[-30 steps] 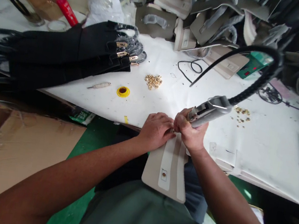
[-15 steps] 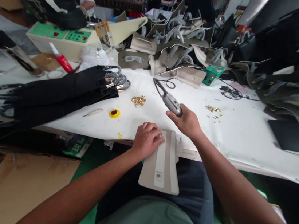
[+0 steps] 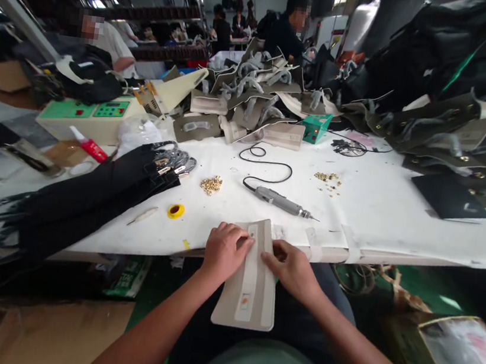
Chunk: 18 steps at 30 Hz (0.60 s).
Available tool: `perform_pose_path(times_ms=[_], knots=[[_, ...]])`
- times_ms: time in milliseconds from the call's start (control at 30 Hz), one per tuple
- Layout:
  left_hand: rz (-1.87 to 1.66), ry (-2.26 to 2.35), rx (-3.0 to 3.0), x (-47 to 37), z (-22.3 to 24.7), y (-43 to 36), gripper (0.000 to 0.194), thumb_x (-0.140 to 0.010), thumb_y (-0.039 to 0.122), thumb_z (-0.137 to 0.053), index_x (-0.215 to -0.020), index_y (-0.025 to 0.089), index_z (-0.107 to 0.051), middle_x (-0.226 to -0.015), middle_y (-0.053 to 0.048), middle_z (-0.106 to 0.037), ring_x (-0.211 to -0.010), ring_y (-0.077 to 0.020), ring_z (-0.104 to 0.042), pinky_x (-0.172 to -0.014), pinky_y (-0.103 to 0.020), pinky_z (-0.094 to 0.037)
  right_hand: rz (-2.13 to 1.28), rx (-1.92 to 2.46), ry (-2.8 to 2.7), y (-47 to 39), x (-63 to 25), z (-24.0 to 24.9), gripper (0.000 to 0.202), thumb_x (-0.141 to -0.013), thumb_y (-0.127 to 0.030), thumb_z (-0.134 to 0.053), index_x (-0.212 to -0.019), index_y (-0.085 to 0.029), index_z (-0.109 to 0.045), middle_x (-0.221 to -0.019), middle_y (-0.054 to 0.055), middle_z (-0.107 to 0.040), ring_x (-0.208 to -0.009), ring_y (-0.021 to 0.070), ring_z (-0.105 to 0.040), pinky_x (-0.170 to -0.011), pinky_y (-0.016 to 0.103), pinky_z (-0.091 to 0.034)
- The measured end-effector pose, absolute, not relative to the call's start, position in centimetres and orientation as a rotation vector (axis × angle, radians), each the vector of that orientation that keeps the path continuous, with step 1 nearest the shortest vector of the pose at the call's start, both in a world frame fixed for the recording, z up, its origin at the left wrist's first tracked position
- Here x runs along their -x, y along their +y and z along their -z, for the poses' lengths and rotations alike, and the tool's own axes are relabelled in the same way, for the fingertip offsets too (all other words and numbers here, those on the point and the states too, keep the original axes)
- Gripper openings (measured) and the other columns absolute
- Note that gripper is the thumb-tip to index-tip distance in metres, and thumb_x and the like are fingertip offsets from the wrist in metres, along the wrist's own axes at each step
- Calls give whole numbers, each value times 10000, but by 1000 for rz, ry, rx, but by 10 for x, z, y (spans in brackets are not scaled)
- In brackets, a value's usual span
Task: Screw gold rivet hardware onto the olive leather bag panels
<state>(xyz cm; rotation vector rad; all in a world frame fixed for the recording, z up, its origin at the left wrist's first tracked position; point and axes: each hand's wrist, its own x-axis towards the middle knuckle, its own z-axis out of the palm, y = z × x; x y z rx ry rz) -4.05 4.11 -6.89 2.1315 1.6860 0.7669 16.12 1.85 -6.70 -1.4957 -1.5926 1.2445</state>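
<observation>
A beige bag panel [image 3: 230,300] lies over my lap against the table's front edge, with a paler strip down its middle. My left hand [image 3: 225,250] is closed on its left edge, thumb beside a small fitting near the upper end of the strip. On the other side my right hand [image 3: 292,269] pinches the right edge between thumb and fingers. Another small metal fitting [image 3: 245,302] shows in a square at the strip's lower end. Just beyond my hands, a grey corded electric hand tool [image 3: 282,202] rests on the table, its thin bit pointing right.
Gold-coloured metal pieces form two piles, one on the left [image 3: 211,185] and one on the right [image 3: 328,177]. A yellow tape roll [image 3: 175,211] and black straps [image 3: 90,186] lie at left. More panels [image 3: 253,103] are heaped behind, beside a green box [image 3: 316,128]. Co-workers sit farther back.
My right hand has put the electric hand tool down on the table and come back to the panel's right edge. My left hand stays on the panel. The view has tilted up.
</observation>
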Motion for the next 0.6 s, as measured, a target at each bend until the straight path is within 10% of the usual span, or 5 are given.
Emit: perform_pose_path(times_ms=[200, 600], knots=[[-943, 1455, -1681, 34, 42, 1, 391, -1043, 440, -463, -1284, 199, -654, -1214, -88, -756, -1065, -234, -700, -931, -348, -534, -929, 1146, -1656, -12, -117, 46, 216, -926, -237, -616, -1098, -229, -747, -1047, 78, -745, -952, 238, -696, -854, 352, -557], [-1348, 1313, -894, 22, 6, -16, 487, -907, 546, -686, -1211, 172, -753, -1213, -96, -777, -1204, -277, -672, -1091, -378, -471, -777, 1207, -1626, 2, -147, -13, 133, -864, -345, -763, -866, -217, -729, -798, 13, -707, -691, 163, -648, -626, 280, -479]])
